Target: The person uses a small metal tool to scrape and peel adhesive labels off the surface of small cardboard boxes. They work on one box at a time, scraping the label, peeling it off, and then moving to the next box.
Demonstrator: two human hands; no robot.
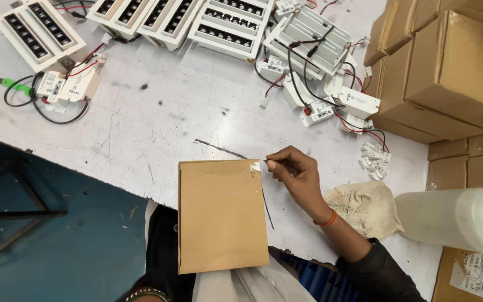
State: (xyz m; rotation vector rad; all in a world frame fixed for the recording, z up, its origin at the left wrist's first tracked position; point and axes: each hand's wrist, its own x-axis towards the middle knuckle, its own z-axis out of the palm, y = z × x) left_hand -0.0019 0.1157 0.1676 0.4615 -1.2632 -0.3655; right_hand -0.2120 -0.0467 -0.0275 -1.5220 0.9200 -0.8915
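Your right hand (297, 173) is pinched shut, thumb and forefinger closed on a small white sticker (256, 166) at the top right corner of the flat brown cardboard box (222, 215), and the wrist lies low across the table so the fingertips can work right at that corner. The box lies flat with its near end hanging off the table edge over your lap, which brings the corner close under your eyes. Your left hand is almost wholly out of view; only a bangled wrist (147, 294) shows at the bottom edge, so I cannot tell whether it is open or closed, nor whether it steadies the box from below. Just right of your forearm a crumpled cloth (364, 206) sits within easy reach, and beyond it a white plastic bottle (465, 218) lies on its side. A heap of small white connectors (375, 159) rests past the cloth. Farther out, white light fixtures (219, 22) with red and black wires are grouped along the far side of the scratched white table (157, 117), leaving you working room. Stacked brown cartons (448, 67) stand at the right.
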